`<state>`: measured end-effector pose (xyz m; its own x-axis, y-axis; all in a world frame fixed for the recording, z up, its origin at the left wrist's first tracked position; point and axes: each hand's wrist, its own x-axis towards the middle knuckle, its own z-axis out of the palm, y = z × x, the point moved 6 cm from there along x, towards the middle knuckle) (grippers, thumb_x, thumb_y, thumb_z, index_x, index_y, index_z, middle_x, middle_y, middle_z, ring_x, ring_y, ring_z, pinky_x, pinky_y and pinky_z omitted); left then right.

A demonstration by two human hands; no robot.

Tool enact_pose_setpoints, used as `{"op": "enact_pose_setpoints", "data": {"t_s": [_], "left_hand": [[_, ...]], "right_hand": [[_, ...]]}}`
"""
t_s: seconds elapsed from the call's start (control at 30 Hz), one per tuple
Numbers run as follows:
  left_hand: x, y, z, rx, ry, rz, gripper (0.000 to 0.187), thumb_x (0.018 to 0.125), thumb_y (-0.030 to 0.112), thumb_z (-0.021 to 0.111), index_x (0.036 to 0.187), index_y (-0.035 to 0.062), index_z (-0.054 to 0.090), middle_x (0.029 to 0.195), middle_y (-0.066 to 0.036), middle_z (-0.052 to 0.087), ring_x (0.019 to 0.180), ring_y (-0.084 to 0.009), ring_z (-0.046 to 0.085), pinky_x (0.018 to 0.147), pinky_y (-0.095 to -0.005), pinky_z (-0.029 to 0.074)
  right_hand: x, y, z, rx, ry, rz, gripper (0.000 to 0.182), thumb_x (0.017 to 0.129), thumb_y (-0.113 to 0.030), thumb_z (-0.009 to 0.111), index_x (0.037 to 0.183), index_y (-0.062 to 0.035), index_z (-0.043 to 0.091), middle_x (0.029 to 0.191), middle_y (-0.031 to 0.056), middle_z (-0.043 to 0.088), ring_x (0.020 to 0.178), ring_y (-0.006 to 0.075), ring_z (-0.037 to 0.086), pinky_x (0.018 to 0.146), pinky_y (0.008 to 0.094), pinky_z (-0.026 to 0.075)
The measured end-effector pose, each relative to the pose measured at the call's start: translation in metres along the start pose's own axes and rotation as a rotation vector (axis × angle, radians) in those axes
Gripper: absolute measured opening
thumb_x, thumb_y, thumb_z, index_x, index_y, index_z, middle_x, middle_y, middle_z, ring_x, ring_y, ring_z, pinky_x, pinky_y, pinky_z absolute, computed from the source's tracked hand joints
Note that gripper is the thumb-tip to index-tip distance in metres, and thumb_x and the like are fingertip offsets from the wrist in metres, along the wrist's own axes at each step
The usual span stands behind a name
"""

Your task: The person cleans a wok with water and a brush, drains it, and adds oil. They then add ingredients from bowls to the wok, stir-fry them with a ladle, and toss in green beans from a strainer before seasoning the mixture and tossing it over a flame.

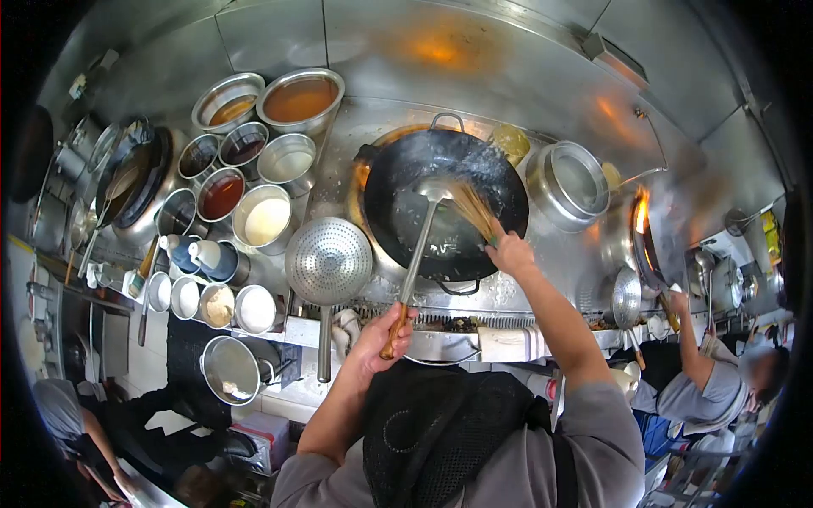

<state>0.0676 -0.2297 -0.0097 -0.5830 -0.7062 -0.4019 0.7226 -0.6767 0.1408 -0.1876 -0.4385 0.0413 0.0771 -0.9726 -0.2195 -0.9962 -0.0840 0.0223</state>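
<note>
A large black wok [394, 229] sits on the range in front of me, with some water and steam inside. My left hand [383, 340] is closed around the wooden-ended handle of a long metal ladle [421, 233], whose head rests over the middle of the wok. My right hand [510, 251] grips a bamboo wok brush [472, 207], its bristles spread inside the wok beside the ladle head. Left of the wok lies a perforated strainer [329, 261] with its handle toward me.
Metal pots of sauces [222, 193] and small bowls of powders [255, 307] crowd the left side. Stacked steel pots [569, 184] stand right of the wok. Farther right, a co-worker [707, 381] works at a flaming wok [641, 241]. A folded towel [512, 344] lies on the front edge.
</note>
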Motion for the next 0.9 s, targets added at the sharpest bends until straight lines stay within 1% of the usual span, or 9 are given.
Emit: {"op": "enact_pose_setpoints", "data": {"t_s": [0.13,0.23,0.4,0.5,0.57,0.67,0.73,0.8,0.9], "left_hand": [[-0.009,0.005,0.004,0.111,0.062,0.049,0.043,0.105,0.045,0.045,0.117,0.0038,0.052,0.071,0.002,0.043,0.05,-0.0067,0.039,0.04,-0.0209,0.034],[-0.012,0.004,0.009,0.229,0.136,0.049,0.041,0.104,0.043,0.046,0.115,0.0033,0.052,0.072,0.001,0.045,0.05,-0.007,0.04,0.04,-0.0213,0.035],[-0.013,0.009,0.014,0.456,0.228,0.054,0.037,0.103,0.041,0.051,0.112,0.0051,0.054,0.074,0.001,0.048,0.051,-0.0061,0.043,0.041,-0.0212,0.036],[-0.016,0.018,-0.004,0.98,0.418,0.115,0.03,0.101,0.037,0.056,0.108,0.0077,0.055,0.073,-0.003,0.054,0.052,-0.0139,0.053,0.044,-0.029,0.044],[-0.036,0.037,0.003,2.163,0.862,0.606,0.024,0.095,0.031,0.062,0.103,0.0088,0.056,0.075,-0.011,0.061,0.058,-0.0258,0.063,0.052,-0.0382,0.051],[-0.051,0.06,0.009,2.225,0.939,0.747,0.026,0.091,0.024,0.066,0.109,0.0091,0.056,0.077,-0.018,0.063,0.068,-0.0351,0.067,0.06,-0.0436,0.053],[-0.044,0.075,-0.029,1.857,0.572,0.705,0.032,0.093,0.026,0.067,0.117,0.008,0.056,0.077,-0.013,0.064,0.067,-0.0265,0.067,0.055,-0.0364,0.05],[-0.04,0.078,-0.034,1.176,0.392,0.228,0.035,0.097,0.033,0.062,0.116,0.0047,0.055,0.078,-0.006,0.062,0.063,-0.0195,0.063,0.051,-0.031,0.046],[-0.038,0.069,-0.036,0.744,0.357,0.159,0.038,0.105,0.036,0.049,0.123,0.0037,0.056,0.077,-0.001,0.056,0.058,-0.0088,0.05,0.047,-0.0225,0.038]], "right_hand": [[0.029,0.023,-0.006,-0.111,-0.107,-0.008,0.075,0.088,-0.038,0.067,0.152,-0.0182,0.031,0.114,0.0272,0.064,0.1,0.0415,0.067,0.087,0.0489,0.054],[0.015,0.0,-0.02,0.09,0.232,0.031,0.073,0.092,-0.036,0.063,0.153,-0.0207,0.027,0.115,0.0232,0.061,0.095,0.0428,0.068,0.082,0.0498,0.056],[0.009,-0.059,-0.006,-0.003,0.097,-0.172,0.074,0.091,-0.036,0.064,0.153,-0.0217,0.025,0.116,0.0221,0.06,0.095,0.0436,0.068,0.082,0.0506,0.056],[0.055,-0.039,-0.017,0.014,0.046,-0.012,0.069,0.088,-0.037,0.068,0.149,-0.0239,0.037,0.119,0.022,0.064,0.103,0.0407,0.067,0.087,0.0481,0.056],[0.075,-0.01,-0.016,-0.067,-0.049,-0.053,0.065,0.085,-0.04,0.072,0.143,-0.0228,0.048,0.12,0.0205,0.066,0.107,0.037,0.067,0.091,0.046,0.055],[0.075,0.021,-0.025,-0.172,-0.032,-0.191,0.065,0.08,-0.042,0.076,0.138,-0.0207,0.056,0.123,0.0188,0.066,0.108,0.0366,0.066,0.096,0.044,0.053],[0.069,0.034,-0.051,-0.058,0.04,-0.158,0.069,0.08,-0.042,0.076,0.141,-0.0204,0.052,0.114,0.021,0.068,0.104,0.0355,0.067,0.094,0.0461,0.052],[0.081,0.059,-0.057,0.107,0.305,-0.236,0.071,0.08,-0.04,0.077,0.141,-0.015,0.052,0.107,0.0236,0.069,0.1,0.0365,0.068,0.09,0.0473,0.053],[0.044,0.032,-0.1,0.327,0.273,-0.042,0.069,0.081,-0.039,0.076,0.141,-0.0155,0.052,0.112,0.0243,0.068,0.108,0.0379,0.065,0.094,0.0475,0.051]]}}
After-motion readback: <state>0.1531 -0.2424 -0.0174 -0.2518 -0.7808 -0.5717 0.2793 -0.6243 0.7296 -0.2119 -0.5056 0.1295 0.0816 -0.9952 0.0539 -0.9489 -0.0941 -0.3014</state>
